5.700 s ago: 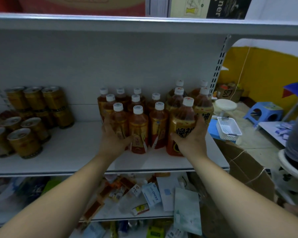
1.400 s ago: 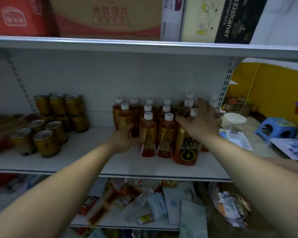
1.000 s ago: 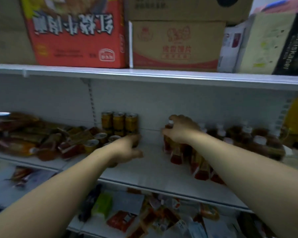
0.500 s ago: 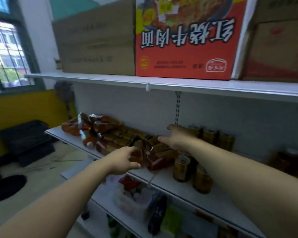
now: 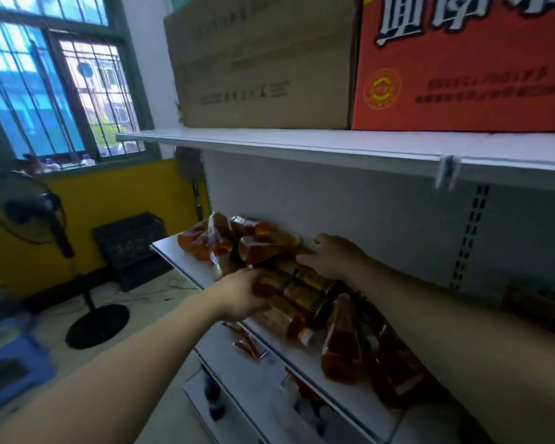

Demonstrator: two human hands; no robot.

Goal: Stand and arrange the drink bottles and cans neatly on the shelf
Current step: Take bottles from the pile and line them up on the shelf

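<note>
Left hand (image 5: 241, 298) at the near end of the toppled bottles (image 5: 305, 285), grip unclear; right hand (image 5: 335, 257) spread loose atop them.

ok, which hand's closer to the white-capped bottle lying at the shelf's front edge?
Left. The left hand is at the front edge, right beside the white-capped bottle; the right hand is farther back, over the pile near the back panel.
</note>
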